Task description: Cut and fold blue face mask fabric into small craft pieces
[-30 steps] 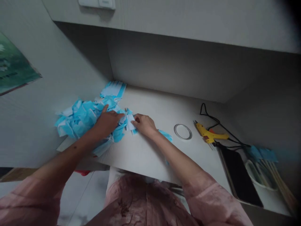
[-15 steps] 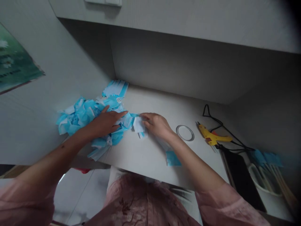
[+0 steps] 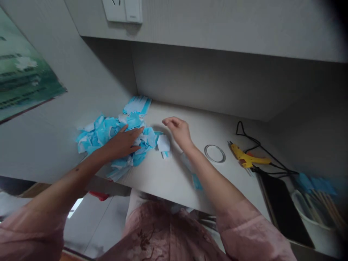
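One crumpled blue-and-white heap (image 3: 104, 132), left side of the desk (image 3: 174, 181).
Left hand (image 3: 123, 144): fingers spread, laid over heap's right part, no grip. Right hand (image 3: 178, 132): half-curled, fingertips close, far-right of white scrap (image 3: 163, 143) at heap's right edge; can't tell if it pinches anything. Flat stack (image 3: 137, 105) far of heap; thin ring (image 3: 206, 153), yellow glue gun (image 3: 246, 158) right.

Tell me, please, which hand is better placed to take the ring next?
Probably the right hand: it is clearly nearer the ring, while the left hand rests spread on the blue-and-white pile.
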`<state>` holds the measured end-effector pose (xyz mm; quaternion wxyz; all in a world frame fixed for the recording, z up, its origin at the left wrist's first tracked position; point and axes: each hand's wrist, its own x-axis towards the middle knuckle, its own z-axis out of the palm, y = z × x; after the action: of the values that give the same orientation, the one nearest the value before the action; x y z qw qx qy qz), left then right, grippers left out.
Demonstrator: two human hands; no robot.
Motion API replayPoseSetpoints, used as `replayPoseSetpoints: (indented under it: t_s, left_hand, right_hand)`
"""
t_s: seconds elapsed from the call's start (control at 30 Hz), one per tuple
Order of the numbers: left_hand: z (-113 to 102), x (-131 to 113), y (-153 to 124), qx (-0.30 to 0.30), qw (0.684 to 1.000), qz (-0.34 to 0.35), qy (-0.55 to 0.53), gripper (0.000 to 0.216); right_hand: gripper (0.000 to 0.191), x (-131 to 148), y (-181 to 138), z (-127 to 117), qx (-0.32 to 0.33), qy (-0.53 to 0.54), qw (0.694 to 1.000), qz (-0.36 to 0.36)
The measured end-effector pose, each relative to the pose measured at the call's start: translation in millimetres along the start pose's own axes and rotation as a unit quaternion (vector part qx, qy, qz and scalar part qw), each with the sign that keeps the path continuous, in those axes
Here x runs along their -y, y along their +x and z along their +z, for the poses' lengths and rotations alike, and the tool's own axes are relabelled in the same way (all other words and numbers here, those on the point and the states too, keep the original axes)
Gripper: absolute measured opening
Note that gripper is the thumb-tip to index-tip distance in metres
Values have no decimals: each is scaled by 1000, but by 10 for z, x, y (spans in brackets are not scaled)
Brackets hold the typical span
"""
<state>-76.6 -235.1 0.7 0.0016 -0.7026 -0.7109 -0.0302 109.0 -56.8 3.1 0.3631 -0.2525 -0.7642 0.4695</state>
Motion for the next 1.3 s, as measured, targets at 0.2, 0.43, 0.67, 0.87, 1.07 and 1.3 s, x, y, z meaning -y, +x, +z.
replayPoseSetpoints:
  t_s: [0.2, 0.43, 0.67, 0.87, 1.07, 1.3]
  left_hand:
    - [50, 21, 20, -10, 1000, 7, 0, 69]
    - [22, -22, 26, -30, 1000, 0, 8, 64]
    - [0, -43, -18, -36, 999, -2, -7, 61]
    - [-127, -127, 96, -201, 966, -72, -146, 55]
    - [-238, -250, 187, -277, 956, -81, -55, 42]
    - [0, -724, 427, -69, 985, 159, 14, 32]
  right_hand:
    - [24, 44, -167, -136, 124, -97, 983, -90]
    - [19, 27, -258, 204, 151, -283, 943, -87]
    - [13, 45, -87, -242, -16, 285, 945, 160]
    - [14, 79, -247, -433, -6, 352, 914, 202]
    - [16, 19, -344, -480, 11, 354, 907, 228]
    - [18, 25, -420, -453, -7, 353, 909, 223]
